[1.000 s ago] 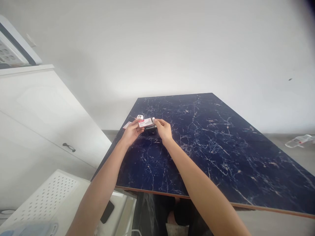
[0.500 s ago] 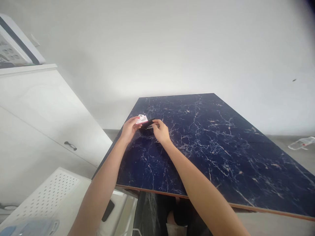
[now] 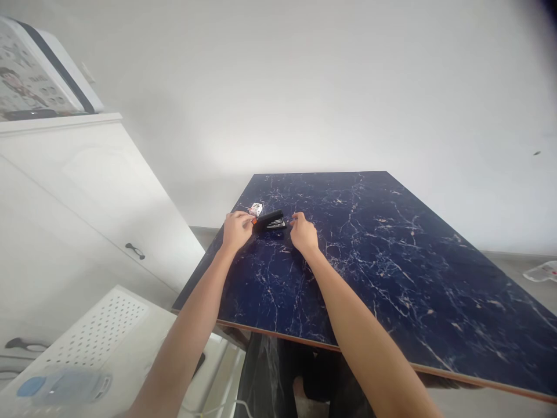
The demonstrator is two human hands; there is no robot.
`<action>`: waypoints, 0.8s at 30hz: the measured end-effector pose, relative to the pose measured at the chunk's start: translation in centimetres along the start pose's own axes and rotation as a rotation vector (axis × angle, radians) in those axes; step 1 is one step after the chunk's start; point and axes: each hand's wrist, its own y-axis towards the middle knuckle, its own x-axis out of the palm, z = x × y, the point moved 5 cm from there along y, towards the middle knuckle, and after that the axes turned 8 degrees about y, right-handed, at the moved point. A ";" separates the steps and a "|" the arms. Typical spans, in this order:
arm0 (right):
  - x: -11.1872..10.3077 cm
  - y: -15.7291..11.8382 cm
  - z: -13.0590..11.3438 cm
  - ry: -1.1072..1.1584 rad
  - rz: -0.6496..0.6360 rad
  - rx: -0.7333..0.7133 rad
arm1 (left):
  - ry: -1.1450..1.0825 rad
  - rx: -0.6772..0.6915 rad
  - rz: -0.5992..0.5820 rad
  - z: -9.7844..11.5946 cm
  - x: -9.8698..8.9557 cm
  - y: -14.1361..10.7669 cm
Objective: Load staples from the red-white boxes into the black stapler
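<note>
Dark-blue marbled table (image 3: 374,278); on it: black stapler (image 3: 268,221), small box (image 3: 256,209).

Right hand (image 3: 303,233) now off the stapler (image 3: 268,219), just right of it; left hand (image 3: 237,231) went from red-and-white packet to the stapler's left end.

A clear, blue-capped plastic bottle (image 3: 67,387) lies on its side near a white, flat-topped cabinet (image 3: 87,186) with dark curved handles (image 3: 135,251)

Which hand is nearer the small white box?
Left: the left hand is just nearside and left of the small white box; the right hand is farther, beyond the black stapler.
</note>
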 end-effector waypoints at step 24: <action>0.1 -0.5 -0.4 -0.171 0.018 0.073 | 0.030 0.062 -0.104 0.4 0.7 -0.7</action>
